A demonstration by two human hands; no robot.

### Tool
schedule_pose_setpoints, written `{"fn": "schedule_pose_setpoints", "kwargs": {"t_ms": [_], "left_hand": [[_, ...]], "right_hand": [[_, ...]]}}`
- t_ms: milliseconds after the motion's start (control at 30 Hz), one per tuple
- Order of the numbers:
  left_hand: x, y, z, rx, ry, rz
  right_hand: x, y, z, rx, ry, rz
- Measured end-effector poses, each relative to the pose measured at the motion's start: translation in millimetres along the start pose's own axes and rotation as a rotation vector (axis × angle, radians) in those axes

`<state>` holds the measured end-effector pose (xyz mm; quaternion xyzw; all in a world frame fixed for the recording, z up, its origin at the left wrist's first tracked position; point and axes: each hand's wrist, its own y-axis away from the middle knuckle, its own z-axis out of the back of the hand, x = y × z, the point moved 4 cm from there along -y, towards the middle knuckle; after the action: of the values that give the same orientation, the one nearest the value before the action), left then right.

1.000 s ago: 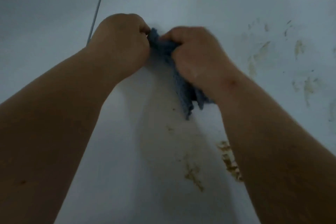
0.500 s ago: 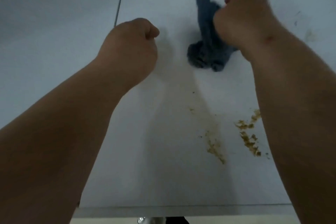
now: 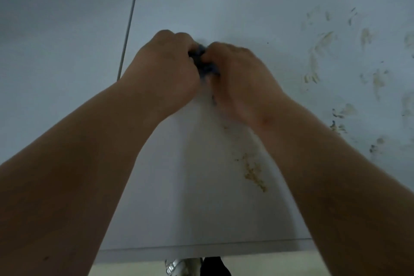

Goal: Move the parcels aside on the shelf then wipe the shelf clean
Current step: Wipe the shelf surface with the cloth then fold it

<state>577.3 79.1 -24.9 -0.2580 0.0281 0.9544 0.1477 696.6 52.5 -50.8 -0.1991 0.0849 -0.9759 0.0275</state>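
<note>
Both hands bunch a dark blue cloth above a smeared white shelf.

At the centre of the frame the left hand and right hand meet knuckle to knuckle, each curled tight around the cloth, of which only a small dark wad shows between them. Holding it from both sides like this looks like gathering or refolding the rag into a firmer pad, probably to get a fresh face before more wiping. The shelf fills nearly the whole view, its front edge along the bottom. Brownish crumbs lie lower right of centre, beside the right forearm, and dried smears spread over the right side, so the wiping seems unfinished. No parcels are in view. A thin grey rod slants down the upper left.
</note>
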Motion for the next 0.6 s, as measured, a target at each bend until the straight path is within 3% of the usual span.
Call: {"fn": "schedule_pose_setpoints", "kwargs": {"t_ms": [200,333,500,600], "left_hand": [[-2,15,-1,0.034,-0.006,0.004],[1,22,-4,0.051,-0.026,0.005],[1,25,-2,0.046,-0.014,-0.039],[3,28,-1,0.028,-0.042,-0.019]], "right_hand": [[-84,-32,33,0.012,0.234,-0.307],[-55,-24,22,-0.047,0.236,-0.471],[18,18,-19,-0.099,0.131,-0.015],[-7,12,-10,-0.034,0.126,0.014]]}}
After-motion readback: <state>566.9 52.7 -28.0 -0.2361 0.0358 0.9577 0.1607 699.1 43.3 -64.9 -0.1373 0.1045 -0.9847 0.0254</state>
